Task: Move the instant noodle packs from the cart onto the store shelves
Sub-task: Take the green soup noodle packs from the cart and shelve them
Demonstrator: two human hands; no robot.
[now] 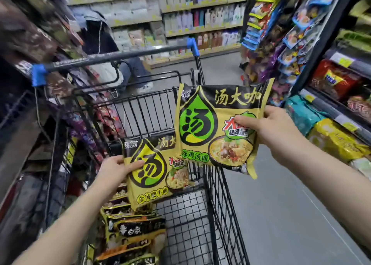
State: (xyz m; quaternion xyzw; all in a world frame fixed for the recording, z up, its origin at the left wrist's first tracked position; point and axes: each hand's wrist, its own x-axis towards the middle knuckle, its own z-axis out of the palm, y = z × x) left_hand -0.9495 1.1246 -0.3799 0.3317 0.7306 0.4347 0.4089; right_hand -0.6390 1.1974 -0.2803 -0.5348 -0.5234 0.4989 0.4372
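Both bare forearms reached out over the cart (215,204), each hand holding its own noodle pack. Left hand (114,169) pinched the left edge of a yellow-and-black pack (152,170), thumb on the front, holding it just above the basket. Right hand (269,127) gripped a second yellow pack (210,124) by its right side, up higher and over toward the shelves (339,112) on the right. More noodle packs (130,230) were stacked inside the cart, lower left. Someone crouched (112,64) further down the aisle, pretty blurry though.
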